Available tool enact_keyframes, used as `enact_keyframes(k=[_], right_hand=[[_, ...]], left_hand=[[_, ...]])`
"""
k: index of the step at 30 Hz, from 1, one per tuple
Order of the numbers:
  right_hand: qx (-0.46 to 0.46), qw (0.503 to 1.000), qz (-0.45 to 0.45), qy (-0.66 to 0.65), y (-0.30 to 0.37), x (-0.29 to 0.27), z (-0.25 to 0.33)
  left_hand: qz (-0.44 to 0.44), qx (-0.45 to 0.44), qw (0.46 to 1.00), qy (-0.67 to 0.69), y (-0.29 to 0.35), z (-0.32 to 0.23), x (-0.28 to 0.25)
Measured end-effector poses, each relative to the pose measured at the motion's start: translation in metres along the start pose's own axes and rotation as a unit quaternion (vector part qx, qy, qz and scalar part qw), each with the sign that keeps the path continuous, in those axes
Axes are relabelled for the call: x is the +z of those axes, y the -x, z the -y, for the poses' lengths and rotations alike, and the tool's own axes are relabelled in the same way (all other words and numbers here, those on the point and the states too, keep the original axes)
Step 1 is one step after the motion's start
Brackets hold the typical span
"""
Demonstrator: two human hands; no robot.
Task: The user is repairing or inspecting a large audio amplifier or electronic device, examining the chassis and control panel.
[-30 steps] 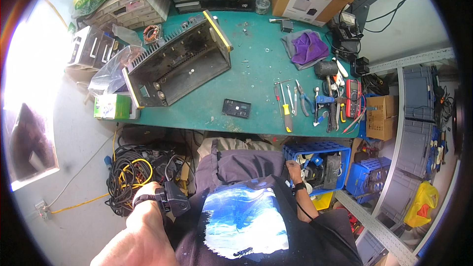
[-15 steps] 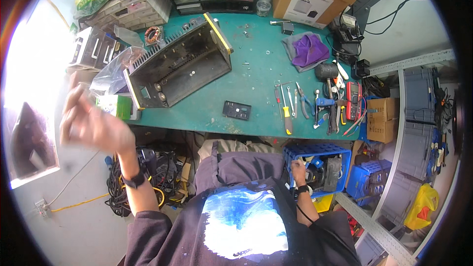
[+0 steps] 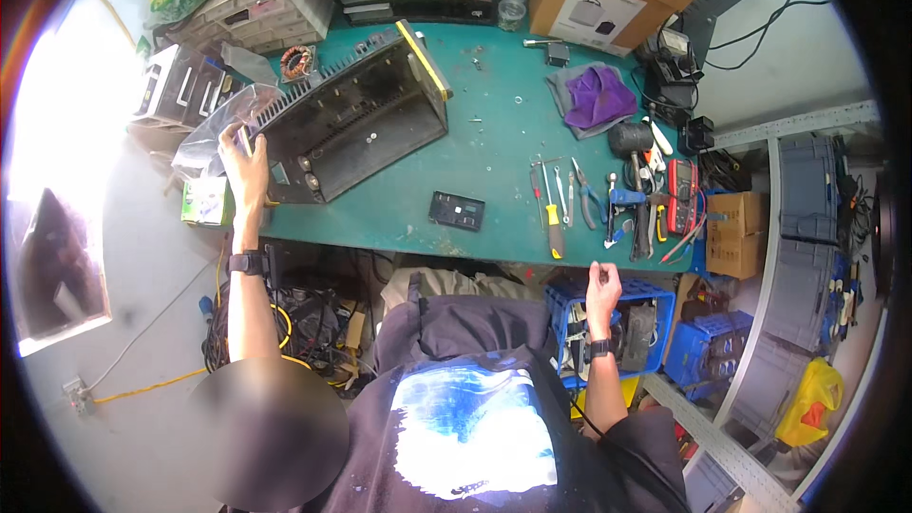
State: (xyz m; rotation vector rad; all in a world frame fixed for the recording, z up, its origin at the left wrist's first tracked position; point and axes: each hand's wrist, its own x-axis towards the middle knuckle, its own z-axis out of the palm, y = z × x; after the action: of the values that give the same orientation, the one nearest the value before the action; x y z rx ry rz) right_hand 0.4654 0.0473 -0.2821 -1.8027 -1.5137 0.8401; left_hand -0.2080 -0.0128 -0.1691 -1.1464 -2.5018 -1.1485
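Over by the bench's [image 3: 380, 214] left edge, that big metal housing [image 3: 366, 119] now has the left hand [image 3: 246, 161] swung up and gripping it; right hand [image 3: 602, 293] came up too, curled closed just off the front edge. Black cover [image 3: 457, 211] sits near that edge.

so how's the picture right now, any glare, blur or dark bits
In the head view, the bright panel at left is blown out to white; in the head view, a round blurred patch at lower left hides what lies behind it; in the head view, fisheye corners go black; in the head view, left hand and right hand look fairly sharp.
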Motion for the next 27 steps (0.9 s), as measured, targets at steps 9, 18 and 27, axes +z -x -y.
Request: enact_keyframes(k=[9,18,27], right_hand=[[-0.015,0.998,0.057,-0.003,-0.035,0.032,0.022],[-0.011,0.998,0.055,0.014,-0.037,0.040,0.014],[-0.010,0.998,0.054,0.009,-0.036,0.042,0.015]], left_hand=[[0.035,-0.022,0.998,0.044,0.002,-0.018,-0.004],[0.056,-0.040,0.995,0.066,0.003,-0.014,-0.004],[0.061,-0.059,0.993,0.079,0.004,-0.014,-0.005]])
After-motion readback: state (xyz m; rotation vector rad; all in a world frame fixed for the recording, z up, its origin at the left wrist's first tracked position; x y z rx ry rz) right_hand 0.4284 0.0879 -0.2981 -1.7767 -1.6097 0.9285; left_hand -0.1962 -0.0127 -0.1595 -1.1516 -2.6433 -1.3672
